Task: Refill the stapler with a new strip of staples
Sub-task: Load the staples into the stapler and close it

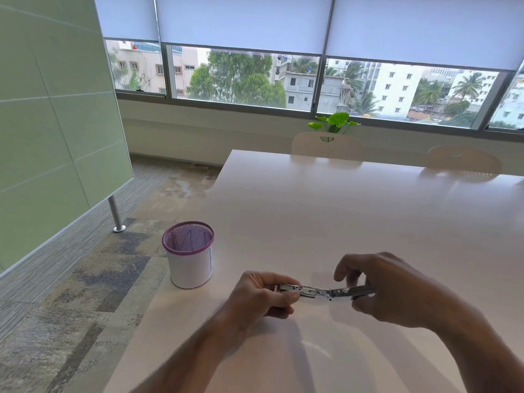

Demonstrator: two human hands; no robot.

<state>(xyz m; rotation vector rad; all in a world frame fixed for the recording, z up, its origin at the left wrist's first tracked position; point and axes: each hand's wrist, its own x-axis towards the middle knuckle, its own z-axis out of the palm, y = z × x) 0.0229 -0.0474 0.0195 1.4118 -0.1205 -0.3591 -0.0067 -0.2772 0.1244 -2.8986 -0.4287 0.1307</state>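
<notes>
Hands hold stapler near table edge.

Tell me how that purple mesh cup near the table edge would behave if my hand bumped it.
The mesh cup looks empty and thin-walled, so it is probably light and would slide or tip easily. It stands upright close to the table's left edge, so a nudge could send it off. Being round, it would likely roll once on its side.
</notes>
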